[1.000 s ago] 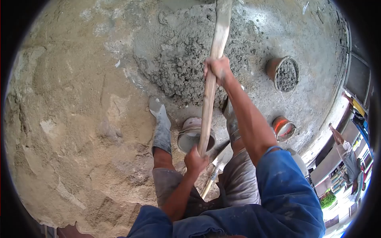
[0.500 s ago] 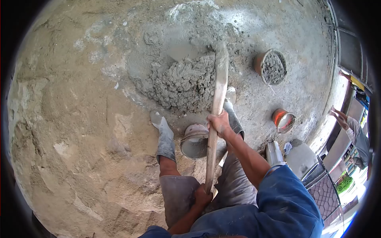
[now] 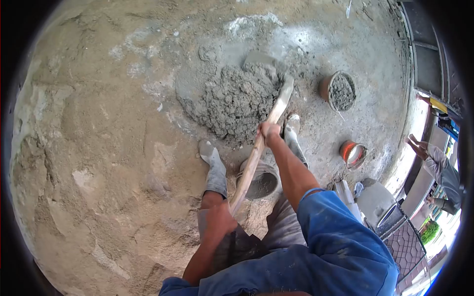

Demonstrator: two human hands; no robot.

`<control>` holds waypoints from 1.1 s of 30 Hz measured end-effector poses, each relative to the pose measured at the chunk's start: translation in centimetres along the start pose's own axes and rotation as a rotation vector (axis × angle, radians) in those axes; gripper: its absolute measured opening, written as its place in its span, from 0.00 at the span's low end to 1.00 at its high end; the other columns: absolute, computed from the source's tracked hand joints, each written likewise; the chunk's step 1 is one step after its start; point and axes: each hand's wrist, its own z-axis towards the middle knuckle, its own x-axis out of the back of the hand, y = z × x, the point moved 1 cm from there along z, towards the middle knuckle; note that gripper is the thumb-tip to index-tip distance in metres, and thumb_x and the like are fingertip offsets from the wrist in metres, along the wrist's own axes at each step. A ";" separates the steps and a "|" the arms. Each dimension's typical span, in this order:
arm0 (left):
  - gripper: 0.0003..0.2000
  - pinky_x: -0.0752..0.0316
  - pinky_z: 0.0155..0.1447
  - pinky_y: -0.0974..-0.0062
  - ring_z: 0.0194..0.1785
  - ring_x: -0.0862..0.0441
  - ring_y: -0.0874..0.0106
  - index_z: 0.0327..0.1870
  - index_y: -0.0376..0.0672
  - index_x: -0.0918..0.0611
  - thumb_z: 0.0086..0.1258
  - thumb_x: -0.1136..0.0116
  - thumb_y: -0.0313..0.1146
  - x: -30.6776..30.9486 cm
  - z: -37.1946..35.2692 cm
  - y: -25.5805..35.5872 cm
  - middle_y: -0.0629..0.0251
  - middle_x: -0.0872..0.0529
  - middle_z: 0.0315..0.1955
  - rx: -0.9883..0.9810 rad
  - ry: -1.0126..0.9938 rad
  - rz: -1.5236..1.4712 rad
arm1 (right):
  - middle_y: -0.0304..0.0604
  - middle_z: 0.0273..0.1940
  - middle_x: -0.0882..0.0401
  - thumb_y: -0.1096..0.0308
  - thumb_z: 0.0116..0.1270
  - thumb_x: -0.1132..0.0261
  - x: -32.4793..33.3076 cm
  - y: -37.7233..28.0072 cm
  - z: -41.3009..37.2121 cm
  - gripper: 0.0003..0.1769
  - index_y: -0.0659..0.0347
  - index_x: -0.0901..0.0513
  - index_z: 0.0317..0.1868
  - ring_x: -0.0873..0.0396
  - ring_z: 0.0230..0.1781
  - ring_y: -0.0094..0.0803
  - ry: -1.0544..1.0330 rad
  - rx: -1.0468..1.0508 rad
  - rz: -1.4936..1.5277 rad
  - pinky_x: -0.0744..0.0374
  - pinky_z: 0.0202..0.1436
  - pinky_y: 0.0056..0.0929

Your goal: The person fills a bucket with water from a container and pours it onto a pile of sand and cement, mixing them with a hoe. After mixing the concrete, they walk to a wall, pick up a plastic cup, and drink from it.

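Observation:
Both my hands grip a long wooden tool handle (image 3: 266,128). My right hand (image 3: 269,132) holds it partway up, close to the heap of wet grey mortar (image 3: 237,101). My left hand (image 3: 219,217) holds the near end by my thigh. The tool's blade end (image 3: 285,85) is dug into the right side of the heap. A grey bucket (image 3: 269,170) with some mortar in it stands between my two rubber boots (image 3: 213,165), under the handle.
A bucket full of mortar (image 3: 339,91) stands to the right of the heap, and an orange bucket (image 3: 353,154) lies nearer. Sandy ground (image 3: 98,163) spreads to the left. Another person (image 3: 437,165) stands at the right edge by a doorway.
The handle has swung from nearly upright to slanting down left. The blade has moved from above the heap into its right side. My left hand has come back toward my thigh.

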 end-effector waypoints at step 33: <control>0.33 0.29 0.22 0.82 0.18 0.24 0.80 0.73 0.35 0.45 0.65 0.55 0.25 32.3 -40.5 -2.9 0.64 0.16 0.24 -0.577 1.244 -0.554 | 0.37 0.34 0.20 0.49 0.68 0.49 11.9 -10.3 -31.9 0.19 0.52 0.18 0.42 0.22 0.25 0.28 -0.718 0.250 -0.333 0.16 0.32 0.35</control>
